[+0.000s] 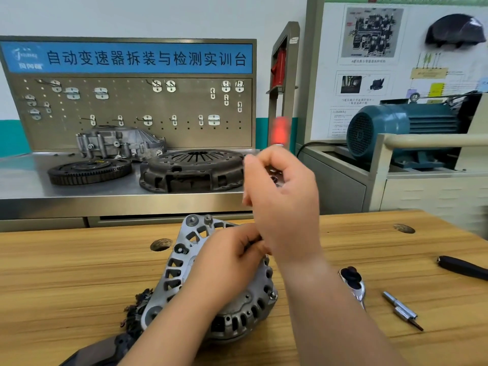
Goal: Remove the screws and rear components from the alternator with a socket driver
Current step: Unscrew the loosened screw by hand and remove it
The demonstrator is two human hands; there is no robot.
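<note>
The silver alternator [182, 262] lies rear side up on the wooden bench [79, 273]. My left hand [227, 262] rests curled on its rear face, fingers closed around something small that I cannot make out. Above it, my right hand [280, 199] grips the socket driver, whose red handle [280, 129] sticks up blurred over my fingers. The driver's shaft and tip are hidden behind both hands.
A ratchet head [353, 282], a chrome extension bit [401, 310] and a black handle [462, 268] lie on the bench to the right. Black parts [137, 307] sit left of the alternator. Behind are a clutch cover [192, 170], a flywheel [89, 170] and a teal motor [401, 130].
</note>
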